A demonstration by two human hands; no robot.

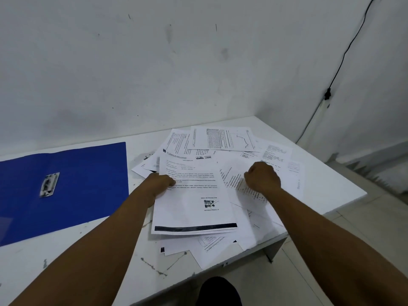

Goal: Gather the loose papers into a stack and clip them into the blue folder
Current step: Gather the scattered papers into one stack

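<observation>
Several loose printed papers lie scattered in an overlapping pile on the right half of the white table. My left hand grips the left edge of a small stack topped by a letter sheet with a dark bar at its bottom. My right hand is curled, pinching a printed sheet to the right of that stack. The blue folder lies open flat at the left, its metal clip facing up, apart from both hands.
The table stands in a corner against white walls. Its right edge and front edge drop to a tiled floor. A black cable runs down the right wall. Some papers overhang the front edge near a dark shape below.
</observation>
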